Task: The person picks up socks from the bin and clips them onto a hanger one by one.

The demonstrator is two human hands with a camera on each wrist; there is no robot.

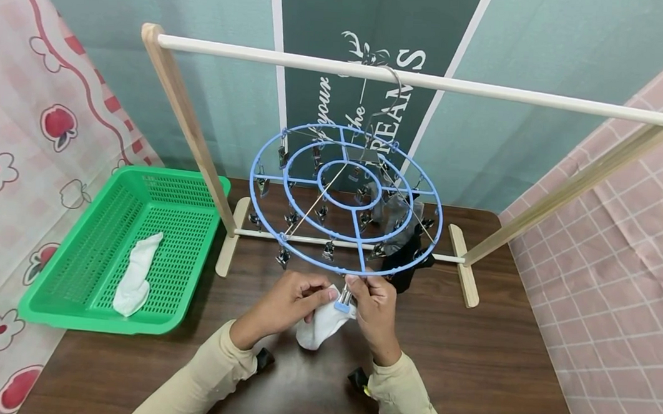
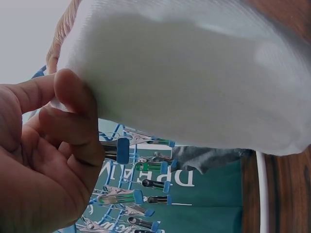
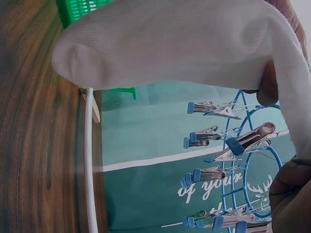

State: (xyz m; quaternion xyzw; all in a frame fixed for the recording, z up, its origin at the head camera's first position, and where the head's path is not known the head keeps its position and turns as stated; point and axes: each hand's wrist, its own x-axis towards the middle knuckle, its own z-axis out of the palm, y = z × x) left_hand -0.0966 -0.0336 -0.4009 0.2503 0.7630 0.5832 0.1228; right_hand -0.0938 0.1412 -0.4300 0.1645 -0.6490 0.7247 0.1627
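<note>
A white sock is held up between both hands below the front rim of a round blue clip hanger. My left hand pinches its upper edge between thumb and fingers. At the other side of that edge, my right hand grips the sock, its thumb up beside a metal clip with blue tips. The clip overlaps the sock's top edge in the head view. In the left wrist view the sock spreads broad past the left fingertips; the right wrist view shows its toe pointing away.
Another white sock lies in a green basket at left. A grey sock and a black sock hang from the hanger's right side. The hanger hooks over a white bar on a wooden stand. Several clips dangle around the rings.
</note>
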